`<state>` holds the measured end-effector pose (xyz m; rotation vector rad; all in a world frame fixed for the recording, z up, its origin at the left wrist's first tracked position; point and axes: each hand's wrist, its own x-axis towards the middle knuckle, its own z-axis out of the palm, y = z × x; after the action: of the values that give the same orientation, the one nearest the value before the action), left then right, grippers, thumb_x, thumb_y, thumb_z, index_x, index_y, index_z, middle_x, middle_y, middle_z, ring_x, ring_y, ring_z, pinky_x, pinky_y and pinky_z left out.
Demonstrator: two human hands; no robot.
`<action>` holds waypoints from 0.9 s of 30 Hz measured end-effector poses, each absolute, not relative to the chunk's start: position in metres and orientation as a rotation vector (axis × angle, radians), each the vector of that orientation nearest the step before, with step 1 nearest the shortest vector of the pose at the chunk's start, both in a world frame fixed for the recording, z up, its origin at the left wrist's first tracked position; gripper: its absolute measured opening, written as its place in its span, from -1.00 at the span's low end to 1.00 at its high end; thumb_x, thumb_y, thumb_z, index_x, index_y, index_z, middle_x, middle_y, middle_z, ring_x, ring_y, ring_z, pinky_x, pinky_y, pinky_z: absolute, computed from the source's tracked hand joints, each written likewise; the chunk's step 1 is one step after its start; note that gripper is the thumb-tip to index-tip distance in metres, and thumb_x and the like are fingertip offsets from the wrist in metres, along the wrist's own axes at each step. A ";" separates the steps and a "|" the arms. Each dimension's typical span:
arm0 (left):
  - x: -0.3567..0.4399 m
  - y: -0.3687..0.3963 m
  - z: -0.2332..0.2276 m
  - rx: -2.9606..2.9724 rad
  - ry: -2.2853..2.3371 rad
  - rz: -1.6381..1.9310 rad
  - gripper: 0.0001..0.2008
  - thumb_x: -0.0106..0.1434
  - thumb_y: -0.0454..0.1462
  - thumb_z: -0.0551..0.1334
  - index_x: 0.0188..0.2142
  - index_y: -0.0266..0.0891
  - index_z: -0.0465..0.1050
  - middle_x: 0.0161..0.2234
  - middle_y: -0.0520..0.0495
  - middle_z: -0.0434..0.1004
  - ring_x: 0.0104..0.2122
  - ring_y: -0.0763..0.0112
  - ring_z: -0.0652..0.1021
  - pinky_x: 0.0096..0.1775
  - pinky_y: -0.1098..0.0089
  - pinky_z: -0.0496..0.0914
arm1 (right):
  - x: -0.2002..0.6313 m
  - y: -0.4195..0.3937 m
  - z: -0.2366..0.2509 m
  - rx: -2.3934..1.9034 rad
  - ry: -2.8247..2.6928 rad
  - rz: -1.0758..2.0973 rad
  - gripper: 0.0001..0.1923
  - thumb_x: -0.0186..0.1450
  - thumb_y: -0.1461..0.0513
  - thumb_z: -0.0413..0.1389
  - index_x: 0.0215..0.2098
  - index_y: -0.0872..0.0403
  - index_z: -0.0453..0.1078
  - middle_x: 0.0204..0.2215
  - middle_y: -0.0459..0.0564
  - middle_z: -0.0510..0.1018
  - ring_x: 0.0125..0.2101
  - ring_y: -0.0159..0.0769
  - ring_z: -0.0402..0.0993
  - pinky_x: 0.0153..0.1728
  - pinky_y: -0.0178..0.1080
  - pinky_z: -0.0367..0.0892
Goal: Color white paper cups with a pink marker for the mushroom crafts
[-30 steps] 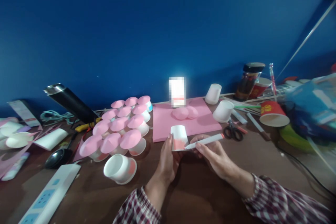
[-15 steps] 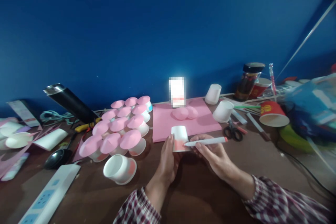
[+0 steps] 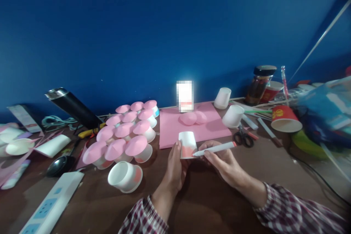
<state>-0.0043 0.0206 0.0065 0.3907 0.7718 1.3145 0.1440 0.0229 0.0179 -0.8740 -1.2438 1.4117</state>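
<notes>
A white paper cup (image 3: 187,139) with a patch of orange-red colour on its lower side is held upside down before me. My left hand (image 3: 177,164) is closed around the cup's left side, thumb on its wall. Between the fingers of my right hand (image 3: 221,161) is a white marker (image 3: 218,148) with a red end, its tip at the lower right of the coloured patch. Just beyond the cup lies pink paper (image 3: 170,128) bearing two pink paper discs (image 3: 188,118). A white cup (image 3: 124,176) with an orange-red patch rests on its side to my left.
Several cups with pink cone tops (image 3: 115,149) stand in rows at left. Scissors (image 3: 243,139), white cups (image 3: 233,116), markers (image 3: 270,133) and a red cup (image 3: 286,119) lie right. A power strip (image 3: 52,204) and black flask (image 3: 74,108) are on the left.
The marker tip has shifted slightly right and down on the cup, and the marker tilts a little more. The left hand and cup stay put.
</notes>
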 end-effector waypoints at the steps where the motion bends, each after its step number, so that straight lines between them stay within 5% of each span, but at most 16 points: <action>1: -0.004 0.020 0.006 0.396 0.776 1.318 -0.59 0.23 0.03 0.24 -0.26 -0.31 0.49 -0.41 -0.06 0.54 -0.39 0.34 0.53 -0.12 0.26 0.39 | 0.144 0.023 0.018 -0.872 -1.255 1.409 -0.72 0.24 0.01 0.26 -0.29 0.05 0.49 -0.51 -0.10 0.47 -0.51 -0.39 0.31 -0.49 -0.33 0.25; 27: -0.002 0.020 0.005 0.556 0.819 1.356 -0.55 0.22 0.07 0.23 -0.26 -0.32 0.46 -0.39 -0.07 0.51 -0.38 0.36 0.50 -0.26 0.32 0.40 | 0.145 0.020 0.029 -0.872 -1.402 1.332 -0.75 0.30 0.06 0.19 -0.32 0.08 0.42 -0.44 -0.05 0.51 -0.44 -0.36 0.37 -0.41 -0.33 0.31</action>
<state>-0.0016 0.0199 0.0052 0.5565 0.8189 1.3559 0.1452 0.0203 0.0285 -0.8719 -1.4016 1.3319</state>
